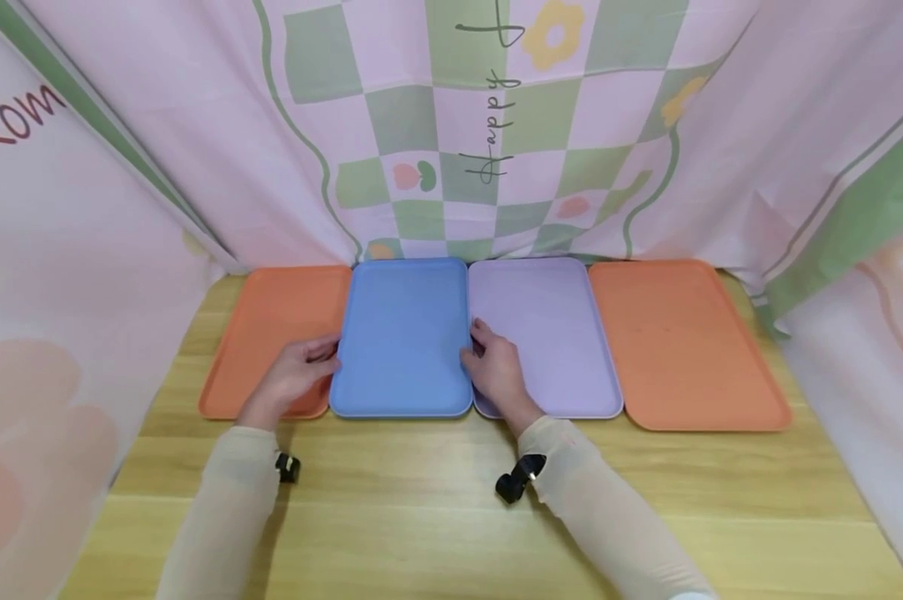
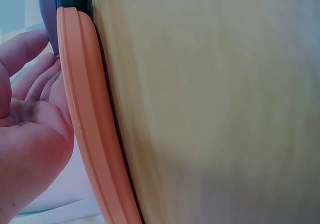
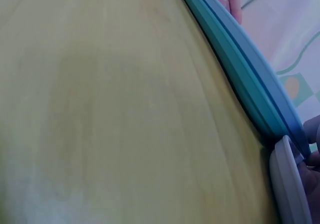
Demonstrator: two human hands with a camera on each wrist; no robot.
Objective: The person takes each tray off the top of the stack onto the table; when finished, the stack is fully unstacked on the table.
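Observation:
A blue tray (image 1: 406, 337) lies between both hands, second from the left in a row of trays. In the right wrist view a teal tray (image 3: 235, 71) shows directly beneath the blue one (image 3: 255, 76). My left hand (image 1: 297, 371) holds the blue tray's left edge with thumb and fingers, over the left orange tray (image 1: 289, 300). At the opposite edge my right hand (image 1: 496, 367) holds the blue tray with thumb and fingertips, its palm above the purple tray (image 1: 549, 333). The undersides of the fingertips are partly hidden.
A second orange tray (image 1: 684, 350) lies at the right end, beside the purple one. The trays stand side by side on a wooden table (image 1: 391, 517). Patterned curtains (image 1: 466, 125) hang close behind the row and along both sides.

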